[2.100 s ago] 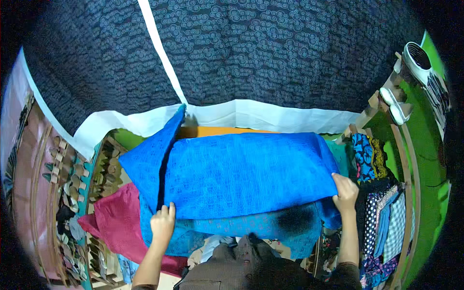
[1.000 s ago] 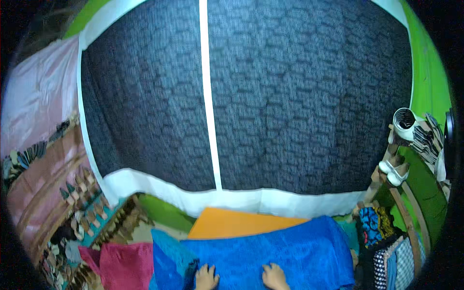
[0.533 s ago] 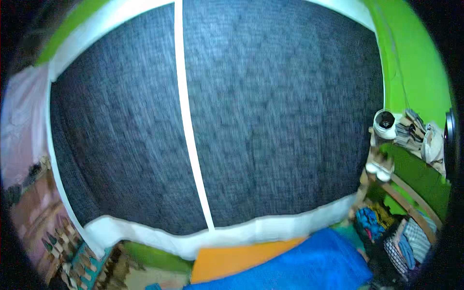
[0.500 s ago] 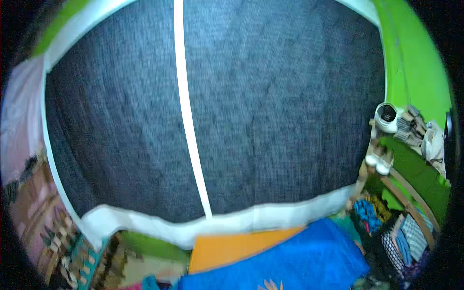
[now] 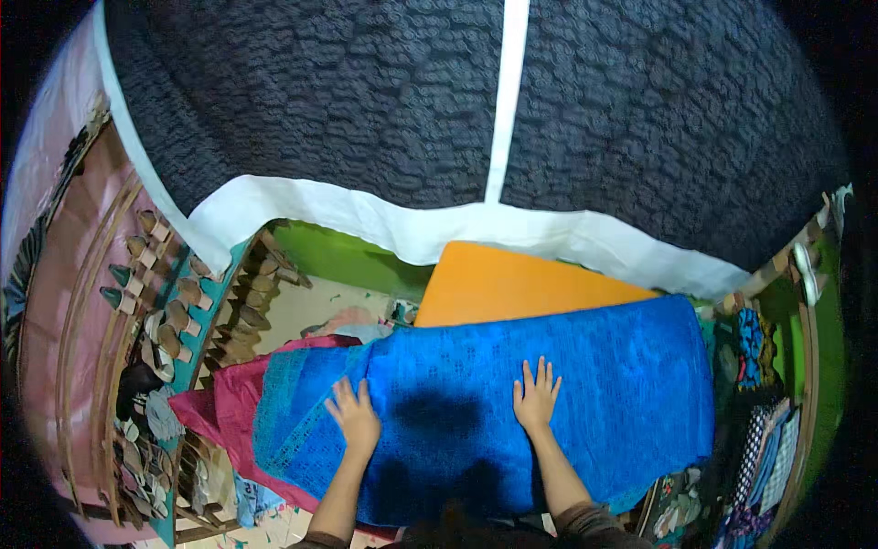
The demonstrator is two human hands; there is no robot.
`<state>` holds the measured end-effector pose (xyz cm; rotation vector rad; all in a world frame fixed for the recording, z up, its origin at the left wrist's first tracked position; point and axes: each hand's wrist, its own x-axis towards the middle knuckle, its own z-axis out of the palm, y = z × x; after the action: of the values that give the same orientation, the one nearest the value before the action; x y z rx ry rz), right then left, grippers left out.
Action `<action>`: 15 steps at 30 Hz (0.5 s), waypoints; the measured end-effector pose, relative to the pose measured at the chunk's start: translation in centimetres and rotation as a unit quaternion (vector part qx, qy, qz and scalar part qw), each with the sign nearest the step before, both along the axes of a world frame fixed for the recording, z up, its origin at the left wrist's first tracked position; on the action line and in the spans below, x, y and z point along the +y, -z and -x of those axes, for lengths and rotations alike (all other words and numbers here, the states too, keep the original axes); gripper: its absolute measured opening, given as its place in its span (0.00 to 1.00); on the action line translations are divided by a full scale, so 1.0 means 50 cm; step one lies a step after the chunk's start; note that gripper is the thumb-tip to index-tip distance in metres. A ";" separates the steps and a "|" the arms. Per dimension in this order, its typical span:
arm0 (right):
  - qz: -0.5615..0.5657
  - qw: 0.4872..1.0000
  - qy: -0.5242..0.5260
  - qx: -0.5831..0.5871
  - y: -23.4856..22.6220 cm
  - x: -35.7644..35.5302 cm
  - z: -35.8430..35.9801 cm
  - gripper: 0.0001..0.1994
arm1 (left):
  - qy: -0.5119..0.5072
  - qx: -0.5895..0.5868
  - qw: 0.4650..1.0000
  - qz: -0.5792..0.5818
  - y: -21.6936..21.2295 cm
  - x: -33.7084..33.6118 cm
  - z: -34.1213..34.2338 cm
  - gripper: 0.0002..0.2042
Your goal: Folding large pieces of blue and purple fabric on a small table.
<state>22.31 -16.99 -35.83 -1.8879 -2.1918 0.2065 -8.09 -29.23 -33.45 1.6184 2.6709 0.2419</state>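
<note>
A large piece of bright blue lace-like fabric (image 5: 622, 384) is spread over a table in front of me, with a teal openwork edge (image 5: 283, 430) at its left. My left hand (image 5: 355, 416) lies on the cloth towards its left side, fingers spread. Farther right, my right hand (image 5: 538, 398) rests palm down on the blue cloth with its fingers stretched out. Neither hand grips anything. Crimson fabric (image 5: 229, 403) sticks out from under the blue at the left end. Behind the blue cloth an orange board-like surface (image 5: 521, 284) shows.
A dark patterned hanging cloth (image 5: 329, 101) with white trim fills the far side. Wooden shoe lasts (image 5: 174, 329) stand on teal-edged racks at the left. Folded fabrics (image 5: 773, 457) lie on a shelf at the right, with white shoes (image 5: 805, 274) above.
The view has tipped down, so the table and blue cloth now fill the lower half. Both hands are now in view on the cloth; before, only some fingertips showed.
</note>
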 end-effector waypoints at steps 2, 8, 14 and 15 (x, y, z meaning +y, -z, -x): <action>-0.019 1.000 0.008 0.012 0.003 -0.008 -0.010 0.22 | 0.076 -0.042 0.996 -0.011 -0.031 0.042 -0.041 0.24; -0.006 0.974 -0.041 0.222 -0.027 -0.034 -0.062 0.15 | 0.233 -0.121 0.962 -0.069 -0.043 0.182 -0.168 0.23; -0.065 0.974 0.008 0.218 -0.048 -0.057 -0.200 0.13 | 0.282 -0.159 0.944 -0.059 -0.077 0.268 -0.312 0.24; -0.100 0.968 0.021 0.229 -0.047 -0.044 -0.227 0.12 | 0.295 -0.158 0.941 -0.054 -0.078 0.285 -0.337 0.23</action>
<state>33.67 -19.20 -33.47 -1.5846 -1.7894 0.3575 8.74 -14.99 -29.53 2.1052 1.8688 0.5773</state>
